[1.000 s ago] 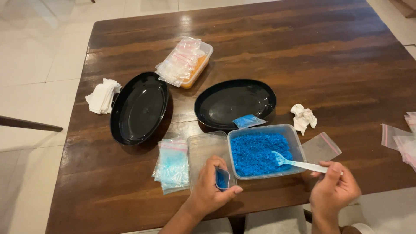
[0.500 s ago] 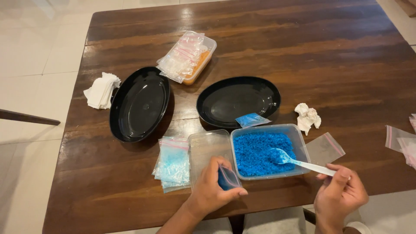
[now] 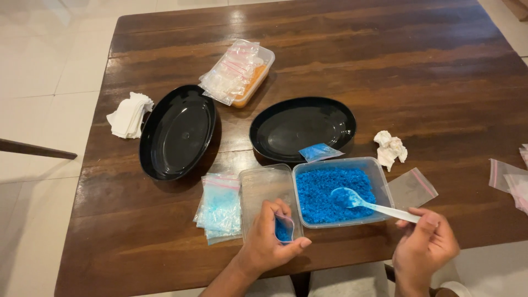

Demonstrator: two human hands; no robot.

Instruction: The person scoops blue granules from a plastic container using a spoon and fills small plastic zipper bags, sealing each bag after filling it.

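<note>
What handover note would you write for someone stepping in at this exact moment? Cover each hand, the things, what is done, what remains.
Left hand: holds a small clear bag, open, some blue grains inside.
Right hand: holds a white spoon, bowl resting in the clear tub of blue grains.
Done: a pile of filled bags lies left of the tub's lid; one filled bag on the black tray's rim.
Left: an empty bag beside the tub; tub well stocked.

Two black oval trays (image 3: 177, 132) (image 3: 302, 127), crumpled tissue (image 3: 390, 148), orange-filled tub (image 3: 254, 82) on table (image 3: 418, 66).
</note>
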